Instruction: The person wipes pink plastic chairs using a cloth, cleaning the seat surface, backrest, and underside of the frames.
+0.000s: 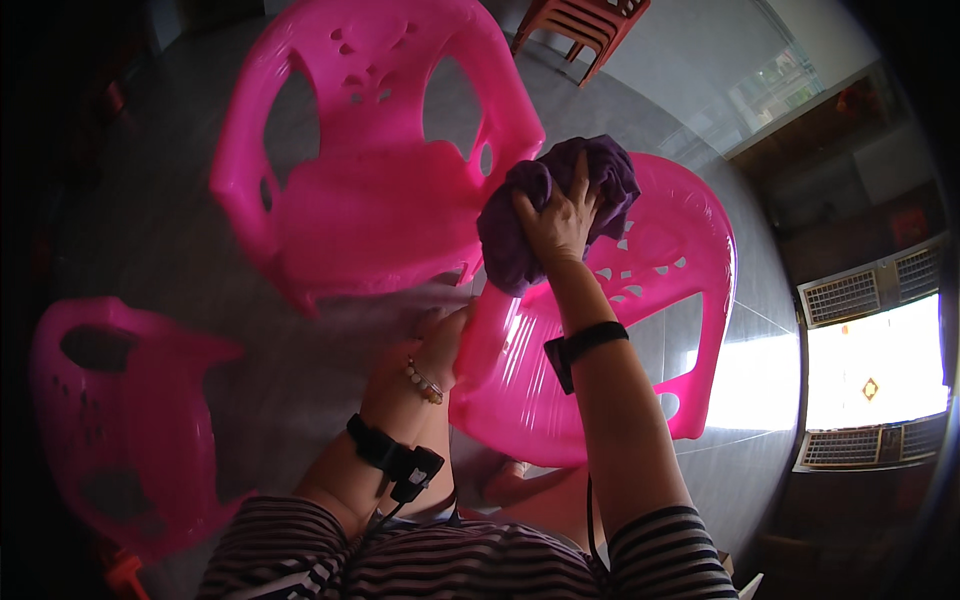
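Just before me is a pink plastic armchair [525,405] with a cut-out pattern in its backrest. My right hand [561,221] presses a bunched purple cloth [517,240] onto the chair's armrest, its fingers spread and dug into the folds. The cloth covers the far part of the armrest and some of the backrest's edge. My left hand [448,341], below a beaded bracelet [424,382], grips the same armrest [489,330] from its outer side. Most of its fingers are hidden there.
A second pink armchair [375,202] stands close ahead, and a third [165,420] is at the left. Stacked red-brown stools [581,30] are by the far wall. Light enters through a bright doorway [874,367] at the right. The floor is grey tile [750,300].
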Available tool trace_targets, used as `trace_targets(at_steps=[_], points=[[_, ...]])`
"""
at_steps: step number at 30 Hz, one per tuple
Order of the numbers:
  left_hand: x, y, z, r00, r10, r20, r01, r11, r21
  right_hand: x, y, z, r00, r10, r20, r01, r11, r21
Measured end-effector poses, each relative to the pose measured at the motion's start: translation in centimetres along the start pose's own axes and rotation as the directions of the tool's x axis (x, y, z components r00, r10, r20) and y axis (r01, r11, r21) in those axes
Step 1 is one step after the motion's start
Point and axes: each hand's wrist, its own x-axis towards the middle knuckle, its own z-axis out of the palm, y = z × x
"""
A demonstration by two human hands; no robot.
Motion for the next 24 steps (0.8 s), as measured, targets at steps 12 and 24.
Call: trace_targets(at_steps=[12, 24], points=[[0.7, -0.4, -0.9, 0.919, 0.235, -0.318, -0.294, 0.944, -0.153, -12.1, -3.4, -2.6, 0.972, 0.001, 0.233, -0.137, 0.811, 0.569], [-2.8, 2.4, 5.7, 0.948, 0.144, -0.283, -0.100, 0.982, 0.163, -19.4, -5.1, -3.9, 0.917, 0.142, 0.374, -0.350, 0.737, 0.578]])
